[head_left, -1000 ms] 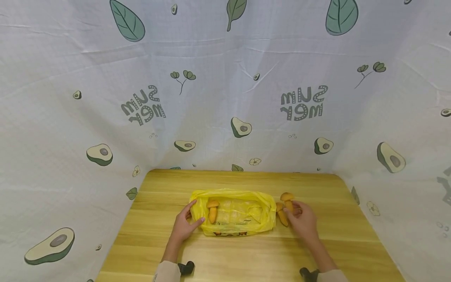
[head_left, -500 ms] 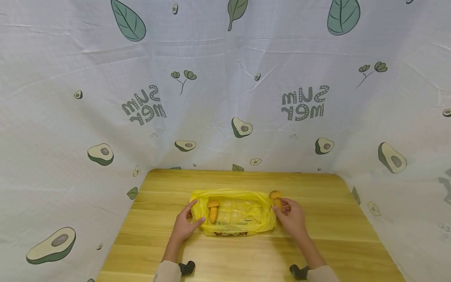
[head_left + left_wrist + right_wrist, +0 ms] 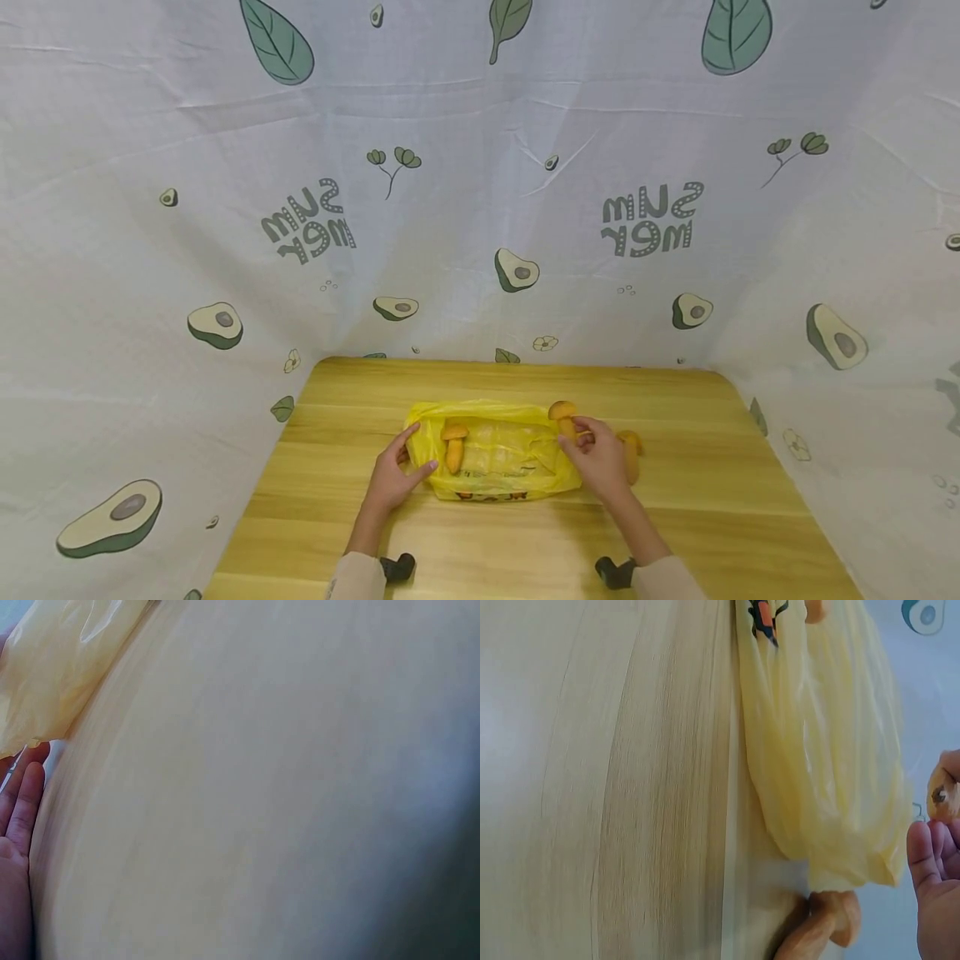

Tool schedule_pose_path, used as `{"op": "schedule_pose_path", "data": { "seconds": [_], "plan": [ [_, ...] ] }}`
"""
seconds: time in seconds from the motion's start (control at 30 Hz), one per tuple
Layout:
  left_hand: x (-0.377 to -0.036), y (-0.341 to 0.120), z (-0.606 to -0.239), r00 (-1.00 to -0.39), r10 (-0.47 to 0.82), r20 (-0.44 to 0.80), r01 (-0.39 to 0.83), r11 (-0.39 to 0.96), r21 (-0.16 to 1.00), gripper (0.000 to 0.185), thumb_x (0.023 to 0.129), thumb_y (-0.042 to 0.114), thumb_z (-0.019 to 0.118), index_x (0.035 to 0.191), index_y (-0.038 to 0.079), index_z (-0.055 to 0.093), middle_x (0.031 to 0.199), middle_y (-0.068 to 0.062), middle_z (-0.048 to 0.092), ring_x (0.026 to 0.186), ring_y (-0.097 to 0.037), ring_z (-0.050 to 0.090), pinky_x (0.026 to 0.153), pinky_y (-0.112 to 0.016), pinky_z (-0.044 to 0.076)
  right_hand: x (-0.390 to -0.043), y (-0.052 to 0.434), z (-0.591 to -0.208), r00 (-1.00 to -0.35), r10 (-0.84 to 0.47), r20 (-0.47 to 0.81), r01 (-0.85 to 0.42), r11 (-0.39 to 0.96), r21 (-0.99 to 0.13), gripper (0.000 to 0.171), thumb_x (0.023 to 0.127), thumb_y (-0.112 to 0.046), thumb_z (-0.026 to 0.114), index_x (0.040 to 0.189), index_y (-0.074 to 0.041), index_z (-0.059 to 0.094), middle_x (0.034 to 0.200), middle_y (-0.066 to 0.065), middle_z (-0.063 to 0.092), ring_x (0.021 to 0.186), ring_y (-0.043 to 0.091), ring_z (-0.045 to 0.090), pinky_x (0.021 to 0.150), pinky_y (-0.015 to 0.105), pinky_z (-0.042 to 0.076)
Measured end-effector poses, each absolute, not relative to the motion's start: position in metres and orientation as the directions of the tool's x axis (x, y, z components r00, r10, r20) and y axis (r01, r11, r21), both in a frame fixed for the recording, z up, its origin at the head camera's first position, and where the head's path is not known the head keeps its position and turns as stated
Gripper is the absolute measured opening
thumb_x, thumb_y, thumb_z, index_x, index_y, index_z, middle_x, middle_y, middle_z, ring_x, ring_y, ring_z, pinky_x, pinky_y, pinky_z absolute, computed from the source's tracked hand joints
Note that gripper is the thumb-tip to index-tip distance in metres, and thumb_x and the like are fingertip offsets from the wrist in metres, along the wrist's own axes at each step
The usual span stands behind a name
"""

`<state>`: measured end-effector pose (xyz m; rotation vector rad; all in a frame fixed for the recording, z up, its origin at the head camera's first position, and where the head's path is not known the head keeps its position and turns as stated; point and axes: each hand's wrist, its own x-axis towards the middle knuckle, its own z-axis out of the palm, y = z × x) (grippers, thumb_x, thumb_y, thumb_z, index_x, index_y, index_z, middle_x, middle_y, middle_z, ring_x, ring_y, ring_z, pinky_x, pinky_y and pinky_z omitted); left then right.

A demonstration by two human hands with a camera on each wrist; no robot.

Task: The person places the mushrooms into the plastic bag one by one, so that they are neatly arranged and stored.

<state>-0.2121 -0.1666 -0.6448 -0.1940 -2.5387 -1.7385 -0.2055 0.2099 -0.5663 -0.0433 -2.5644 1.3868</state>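
A yellow plastic bag [image 3: 491,490] lies on the table with its mouth spread wide. My left hand [image 3: 390,482] holds the bag's left edge between thumb and fingers; in the left wrist view, the bag partly hides its fingertips. One orange-brown mushroom [image 3: 454,452] is inside the bag at the left. With my right hand [image 3: 602,462] I pinch a second mushroom [image 3: 562,411] by its stem, cap up, over the bag's right rim. A third mushroom [image 3: 632,454] is on the table just right of the bag, partly behind the right hand; the right wrist view shows this mushroom [image 3: 836,911] beside the bag.
The wooden table [image 3: 705,500] reaches back to a white cloth [image 3: 480,192] printed with avocados and leaves. This cloth also stands along both sides. Dark fittings show at both wrists next to light sleeves [image 3: 358,577].
My right hand has carried the pinched mushroom leftward, from beside the bag to over its right rim. The mushroom on the table now shows to the hand's right. My left hand stays put.
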Motion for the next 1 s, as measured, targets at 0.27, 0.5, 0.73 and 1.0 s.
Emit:
{"op": "schedule_pose_path", "data": {
  "seconds": [0.27,0.5,0.73,1.0],
  "plan": [
    [-0.211,-0.167,-0.645,-0.991,0.069,0.116,0.133,0.346,0.929,0.079,0.088,0.033,0.084,0.156,0.021,0.045,0.157,-0.016,0.048,0.131,-0.034,0.059,0.111,-0.055,0.046,-0.207,0.195,-0.569,-0.976,0.102,0.193,-0.111,0.531,-0.84,0.045,0.089,-0.019,0.083,0.126,0.002,0.067,0.115,0.016,0.069,0.089,0.019,0.065,0.073,0.02,0.055],
    [-0.213,-0.168,-0.643,-0.989,0.086,0.123,0.146,0.357,0.923,0.08,0.088,0.035,0.083,0.157,0.022,0.045,0.158,-0.014,0.047,0.133,-0.034,0.057,0.112,-0.054,0.045,-0.209,0.186,-0.57,-0.979,0.094,0.183,-0.107,0.525,-0.844,0.047,0.09,-0.021,0.083,0.127,0.002,0.066,0.115,0.016,0.068,0.091,0.021,0.065,0.073,0.02,0.055],
    [-0.213,-0.168,-0.642,-0.988,0.091,0.123,0.148,0.358,0.922,0.08,0.088,0.034,0.083,0.157,0.02,0.044,0.159,-0.014,0.046,0.134,-0.034,0.057,0.112,-0.054,0.045,-0.21,0.172,-0.569,-0.98,0.075,0.185,-0.126,0.487,-0.864,0.046,0.089,-0.019,0.083,0.126,0.002,0.067,0.114,0.016,0.068,0.089,0.019,0.065,0.073,0.02,0.054],
    [-0.213,-0.168,-0.642,-0.987,0.096,0.132,0.159,0.365,0.918,0.08,0.088,0.033,0.083,0.157,0.018,0.044,0.159,-0.014,0.045,0.133,-0.034,0.058,0.111,-0.055,0.046,-0.212,0.152,-0.568,-0.974,0.052,0.22,-0.168,0.48,-0.861,0.042,0.088,-0.014,0.083,0.123,0.003,0.067,0.11,0.017,0.068,0.087,0.02,0.065,0.071,0.022,0.056]
  ]
}}
